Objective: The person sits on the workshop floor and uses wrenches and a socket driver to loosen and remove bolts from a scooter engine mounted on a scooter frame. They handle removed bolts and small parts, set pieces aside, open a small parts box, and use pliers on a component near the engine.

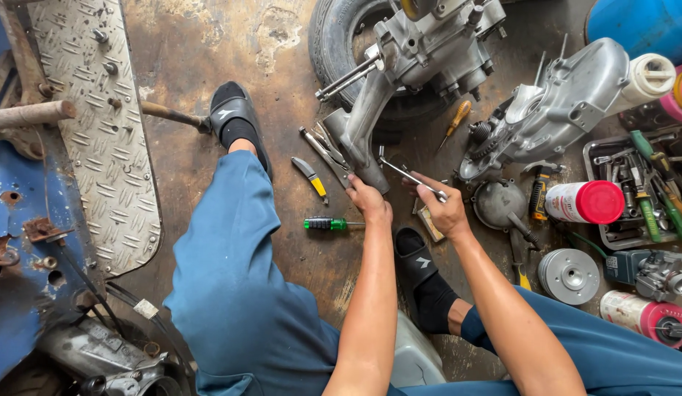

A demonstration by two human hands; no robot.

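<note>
1. The left hand [369, 199] closes on the engine casing's [399, 66] lower arm, on the floor against the tyre [339, 37].
2. The right hand [445, 209] grips a slim wrench [410, 174].
3. The casing looks heavy, rigid and greasy; hold its narrow arm.

My view is evenly lit by soft daylight, bright enough to read every surface, with no hard-edged shadows. I see only faint, diffuse shade under the engine case [421, 51] and beneath my forearms. The floor [201, 44] carries a dull sheen at the top, and the tread plate [99, 110] reflects a pale glare across its ridges. The white cap [649, 77] at the right edge is nearly blown out. Focus is sharp through the centre; my left hand [370, 202] and right hand [445, 209] look crisp, without motion blur. Toward the corners the wide lens bends and stretches things, and the bottom-left corner falls darker.
</note>
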